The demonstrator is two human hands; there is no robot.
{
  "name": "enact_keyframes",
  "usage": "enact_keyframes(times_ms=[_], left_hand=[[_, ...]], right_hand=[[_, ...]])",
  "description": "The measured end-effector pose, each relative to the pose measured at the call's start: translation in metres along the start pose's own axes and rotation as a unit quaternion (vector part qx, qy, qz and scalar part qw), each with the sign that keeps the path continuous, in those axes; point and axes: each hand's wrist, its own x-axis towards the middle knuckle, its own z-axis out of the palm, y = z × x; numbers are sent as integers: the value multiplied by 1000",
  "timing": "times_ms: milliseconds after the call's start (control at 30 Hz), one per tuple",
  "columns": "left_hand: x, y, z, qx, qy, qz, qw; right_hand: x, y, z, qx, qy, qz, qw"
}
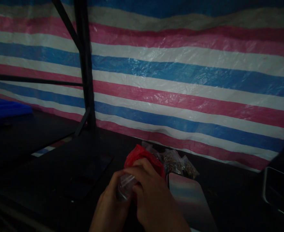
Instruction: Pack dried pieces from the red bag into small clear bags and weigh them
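My left hand point(111, 201) is closed around a crumpled piece of clear plastic point(127, 183), which looks like a small bag; its contents are too dark to make out. My right hand point(151, 193) lies close against it, with bent fingers pinching the plastic from above and the right. Just beyond the fingers, a red plastic bag point(137, 152) stands on the black table, partly hidden by my right hand. Several small clear bags point(173, 162) of brownish, metallic-looking pieces lie behind and to the right of it.
A flat, shiny panel point(187, 193) reflects the stripes beside my right hand. A light-rimmed object point(278, 191) is at the right edge. Black frame posts point(85, 71) stand before a striped plastic sheet point(192, 77). A blue tray point(9, 109) sits far left.
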Motion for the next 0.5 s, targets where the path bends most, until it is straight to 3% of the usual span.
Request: enact_keyframes(times_ms=[133, 267, 400, 500], left_hand=[[0, 2, 0, -21, 17, 3, 1000], [-1, 1, -1, 1, 71, -19, 997], [0, 0, 2, -4, 122, -59, 991], [0, 2, 8, -21, 97, -107, 989]], right_hand=[[1, 11, -2, 4, 64, -10, 998], [1, 39, -10, -43, 142, 63, 987], [-4, 62, -8, -103, 89, 149, 979], [-7, 68, -2, -132, 62, 174, 974]])
